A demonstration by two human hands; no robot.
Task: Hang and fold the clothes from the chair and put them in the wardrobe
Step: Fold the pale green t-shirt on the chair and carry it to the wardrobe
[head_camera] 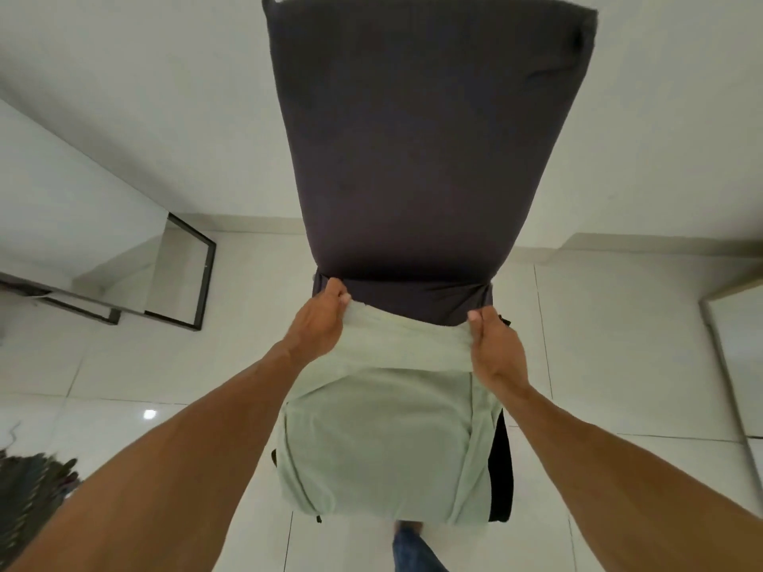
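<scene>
A pale tiled floor [619, 344] spreads under both arms. Beyond the hands rises the dark grey chair [413, 158], its backrest just past the fingertips. A pale green garment [384, 439] lies folded over the seat, between the forearms and nearer the person than the hands. The left hand [318, 319] pinches the garment's far left corner and the right hand [495, 348] grips its far right corner, holding that edge bunched between them. Far left of the left hand leans a black-framed mirror [206, 278].
</scene>
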